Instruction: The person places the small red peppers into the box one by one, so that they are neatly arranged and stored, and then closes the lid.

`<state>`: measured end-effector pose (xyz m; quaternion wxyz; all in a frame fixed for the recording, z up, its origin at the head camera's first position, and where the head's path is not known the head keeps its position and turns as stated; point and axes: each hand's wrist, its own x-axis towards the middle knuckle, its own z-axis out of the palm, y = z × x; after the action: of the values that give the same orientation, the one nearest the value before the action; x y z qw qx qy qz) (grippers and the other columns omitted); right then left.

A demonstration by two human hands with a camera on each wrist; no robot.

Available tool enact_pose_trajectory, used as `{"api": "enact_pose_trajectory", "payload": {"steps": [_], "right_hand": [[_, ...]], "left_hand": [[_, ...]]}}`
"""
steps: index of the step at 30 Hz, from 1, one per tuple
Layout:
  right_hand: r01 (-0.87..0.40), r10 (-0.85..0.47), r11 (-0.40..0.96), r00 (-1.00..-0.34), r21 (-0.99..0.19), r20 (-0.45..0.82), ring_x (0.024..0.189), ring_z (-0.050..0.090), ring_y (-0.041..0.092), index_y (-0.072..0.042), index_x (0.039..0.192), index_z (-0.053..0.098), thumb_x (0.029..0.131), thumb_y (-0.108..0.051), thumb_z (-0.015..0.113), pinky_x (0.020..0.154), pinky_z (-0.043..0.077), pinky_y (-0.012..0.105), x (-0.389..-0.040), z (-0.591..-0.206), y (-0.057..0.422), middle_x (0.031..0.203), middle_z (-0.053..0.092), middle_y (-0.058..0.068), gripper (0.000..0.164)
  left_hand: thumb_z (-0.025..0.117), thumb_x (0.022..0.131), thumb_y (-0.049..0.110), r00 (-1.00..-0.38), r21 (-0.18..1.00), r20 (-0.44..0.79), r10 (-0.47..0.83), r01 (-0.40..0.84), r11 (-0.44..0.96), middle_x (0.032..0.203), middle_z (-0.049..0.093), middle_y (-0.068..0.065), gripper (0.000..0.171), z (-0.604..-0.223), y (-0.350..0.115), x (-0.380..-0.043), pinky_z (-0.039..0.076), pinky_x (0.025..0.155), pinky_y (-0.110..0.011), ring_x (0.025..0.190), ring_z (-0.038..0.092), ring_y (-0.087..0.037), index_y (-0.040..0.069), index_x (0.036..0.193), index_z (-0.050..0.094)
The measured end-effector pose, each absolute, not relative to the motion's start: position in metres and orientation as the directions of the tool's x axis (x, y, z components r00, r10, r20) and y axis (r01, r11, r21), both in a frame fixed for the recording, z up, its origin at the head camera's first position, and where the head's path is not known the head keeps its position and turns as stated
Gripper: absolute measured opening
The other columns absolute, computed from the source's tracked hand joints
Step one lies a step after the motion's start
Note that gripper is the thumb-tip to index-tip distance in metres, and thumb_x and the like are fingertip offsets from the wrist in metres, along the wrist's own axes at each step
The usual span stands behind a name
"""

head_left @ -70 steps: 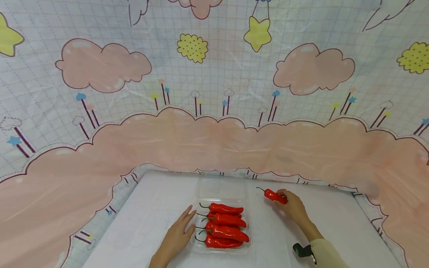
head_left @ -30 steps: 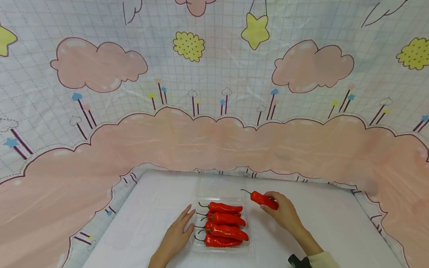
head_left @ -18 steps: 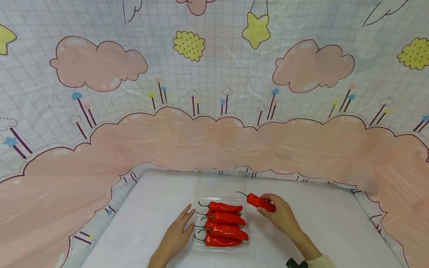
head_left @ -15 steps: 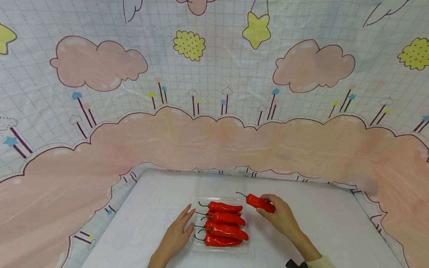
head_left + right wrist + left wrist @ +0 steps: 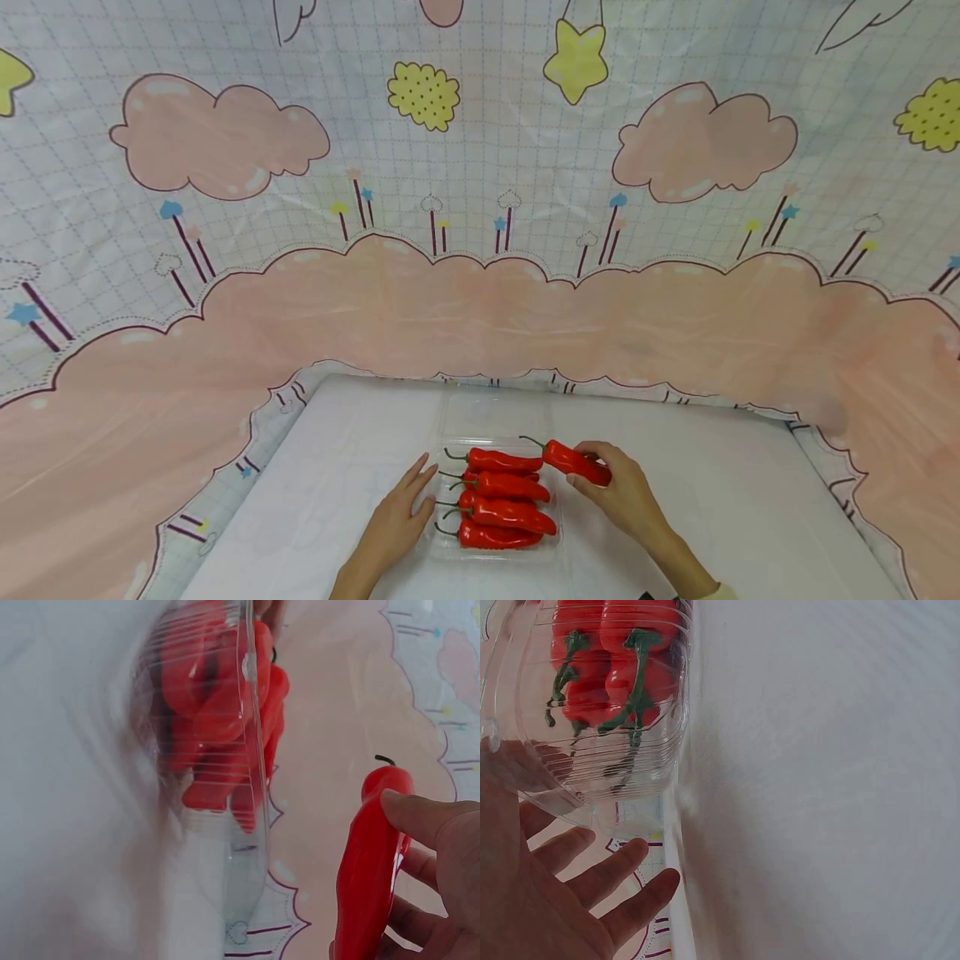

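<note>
- The right hand [image 5: 626,498], in the lower right-of-centre part of the head view, has its grip closed round a red pepper [image 5: 574,461]; thumb and fingers curl about the pepper's thick end.
- That pepper hangs above the upper right corner of the clear plastic tray [image 5: 551,550], green stem pointing to the upper left of the frame. In the right wrist view the pepper [image 5: 371,859] stands at lower right, with the tray [image 5: 247,847] left of it.
- The left hand [image 5: 393,522] lies flat on the white desk [image 5: 330,467], fingers straight and holding nothing; its fingertips touch the tray's left rim.
- Four red peppers [image 5: 504,512] lie side by side in the tray, stems to the left.
- The tray's open lid [image 5: 495,415] lies flat beyond it, toward the patterned cloth [image 5: 480,317] behind the desk.
</note>
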<state>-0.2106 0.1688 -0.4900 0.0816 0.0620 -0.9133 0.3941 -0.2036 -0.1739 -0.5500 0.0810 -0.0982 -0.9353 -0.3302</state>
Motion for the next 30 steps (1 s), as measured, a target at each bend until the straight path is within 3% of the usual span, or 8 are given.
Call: {"api": "enact_pose_trajectory", "payload": {"steps": [17, 25, 30], "right_hand": [[-0.208, -0.085, 0.641, -0.976, -0.739, 0.201, 0.1, 0.06, 0.013, -0.025, 0.116, 0.065, 0.078, -0.02, 0.083, 0.084, 0.059, 0.029, -0.198, -0.499, 0.152, 0.111, 0.067, -0.006, 0.042], [-0.234, -0.128, 0.661, -0.971, -0.713, 0.2, 0.104, 0.061, 0.014, -0.021, 0.117, 0.066, 0.078, -0.026, 0.082, 0.089, 0.058, 0.035, -0.195, -0.498, 0.148, 0.113, 0.067, -0.006, 0.042], [-0.242, -0.146, 0.663, -0.97, -0.708, 0.195, 0.103, 0.061, 0.013, -0.021, 0.117, 0.066, 0.078, -0.025, 0.082, 0.088, 0.058, 0.033, -0.193, -0.498, 0.146, 0.112, 0.067, -0.007, 0.043]], "left_hand": [[0.061, 0.096, 0.018, -0.967, 0.605, 0.218, 0.13, 0.238, 0.76, 0.158, 0.039, -0.003, 0.047, -0.552, -0.174, -0.204, 0.044, 0.106, -0.057, 0.136, 0.049, -0.034, 0.015, 0.142, 0.053], [0.061, 0.096, 0.018, -0.969, 0.609, 0.215, 0.125, 0.233, 0.758, 0.158, 0.039, -0.003, 0.047, -0.551, -0.172, -0.205, 0.043, 0.107, -0.056, 0.136, 0.049, -0.033, 0.015, 0.142, 0.054], [0.061, 0.095, 0.018, -0.969, 0.603, 0.213, 0.123, 0.23, 0.764, 0.157, 0.039, -0.003, 0.047, -0.551, -0.171, -0.205, 0.044, 0.106, -0.056, 0.136, 0.05, -0.033, 0.016, 0.142, 0.054]]}}
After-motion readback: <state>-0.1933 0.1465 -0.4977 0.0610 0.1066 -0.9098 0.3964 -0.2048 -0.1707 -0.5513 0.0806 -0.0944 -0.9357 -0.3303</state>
